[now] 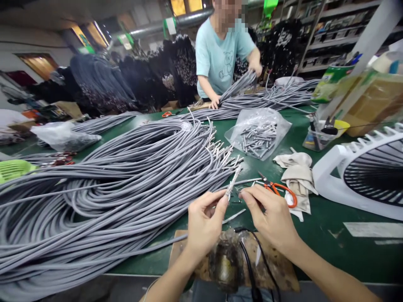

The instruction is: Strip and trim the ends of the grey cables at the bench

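Observation:
My left hand (204,220) pinches a grey cable between thumb and fingertips. The cable's stripped end (233,181), with silvery braid, points up and away from the hand. Close to its right, my right hand (272,216) is closed with thumb and fingertips together; a thin strand may be between them, too fine to make out. Below both hands, a wooden board (277,268) carries a worn metal device (227,264) with black cords. A large coiled bundle of grey cables (126,184) lies at the left, many stripped ends facing right. Orange-handled cutters (278,191) lie beyond my right hand.
A clear bag of short grey pieces (260,134) lies mid-table. White cloth gloves (297,176), a white fan (355,180) and a tool tub (321,134) stand right. Opposite, a person in a light blue shirt (220,54) handles more grey cables (239,100).

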{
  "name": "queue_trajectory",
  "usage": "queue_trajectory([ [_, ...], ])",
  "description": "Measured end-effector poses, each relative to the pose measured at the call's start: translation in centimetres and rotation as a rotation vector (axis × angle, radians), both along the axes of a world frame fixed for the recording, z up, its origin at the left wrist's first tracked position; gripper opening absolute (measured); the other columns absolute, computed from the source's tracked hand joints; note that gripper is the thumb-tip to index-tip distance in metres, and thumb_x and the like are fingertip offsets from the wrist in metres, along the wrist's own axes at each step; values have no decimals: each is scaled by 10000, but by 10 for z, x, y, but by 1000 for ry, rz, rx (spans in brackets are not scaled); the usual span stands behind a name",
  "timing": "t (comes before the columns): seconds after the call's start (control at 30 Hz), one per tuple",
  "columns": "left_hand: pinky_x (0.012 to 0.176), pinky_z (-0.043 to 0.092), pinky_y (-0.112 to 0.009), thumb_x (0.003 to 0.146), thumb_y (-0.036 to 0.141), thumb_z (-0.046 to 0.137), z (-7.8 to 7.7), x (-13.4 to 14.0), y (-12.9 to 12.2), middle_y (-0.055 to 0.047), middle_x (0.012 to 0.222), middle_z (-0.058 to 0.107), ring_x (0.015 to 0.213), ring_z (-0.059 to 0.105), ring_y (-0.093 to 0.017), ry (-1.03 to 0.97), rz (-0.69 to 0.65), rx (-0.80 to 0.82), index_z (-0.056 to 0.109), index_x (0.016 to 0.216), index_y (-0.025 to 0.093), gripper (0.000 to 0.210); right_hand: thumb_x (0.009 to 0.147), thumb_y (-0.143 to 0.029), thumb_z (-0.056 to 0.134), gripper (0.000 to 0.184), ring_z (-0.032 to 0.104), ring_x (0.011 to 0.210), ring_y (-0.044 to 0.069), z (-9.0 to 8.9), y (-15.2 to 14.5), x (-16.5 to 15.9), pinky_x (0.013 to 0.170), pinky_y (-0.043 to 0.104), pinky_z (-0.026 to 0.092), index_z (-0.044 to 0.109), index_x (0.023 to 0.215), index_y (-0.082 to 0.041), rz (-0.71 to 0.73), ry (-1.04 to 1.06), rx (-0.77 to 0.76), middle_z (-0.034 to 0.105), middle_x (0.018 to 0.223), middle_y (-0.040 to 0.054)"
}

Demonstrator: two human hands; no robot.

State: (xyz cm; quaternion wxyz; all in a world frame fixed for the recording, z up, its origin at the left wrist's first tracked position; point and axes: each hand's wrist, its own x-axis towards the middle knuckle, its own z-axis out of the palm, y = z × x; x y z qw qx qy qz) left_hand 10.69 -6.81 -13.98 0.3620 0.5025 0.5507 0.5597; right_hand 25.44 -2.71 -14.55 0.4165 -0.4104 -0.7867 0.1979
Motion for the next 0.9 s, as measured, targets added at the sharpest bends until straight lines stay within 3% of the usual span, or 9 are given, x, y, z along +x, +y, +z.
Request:
queue_trajectory([
  [0.2,482,388,-177,790,277,590,-1,2,-1,-29,688,561,595,501,-102,50,18,16,706,911,172,199,884,-236,450,212,482,559,108,0,-3,-3,563,243,325,562,714,-177,-5,-56,88,550,633,2],
  [0.6,486,403,-192,777,223,599,1,0,-4,-22,647,576,562,508,-101,141,18,82,706,903,154,179,868,-246,473,223,443,530,95,0,-5,-3,551,236,307,577,686,-168,-2,-72,97,514,594,-3],
  [0.9,491,407,-183,731,147,644,0,-1,-2,-13,659,629,536,505,-80,392,107,272,709,874,152,157,873,-260,471,328,342,462,66,3,-6,-5,479,211,275,465,560,-163,46,17,-87,406,506,-44],
])
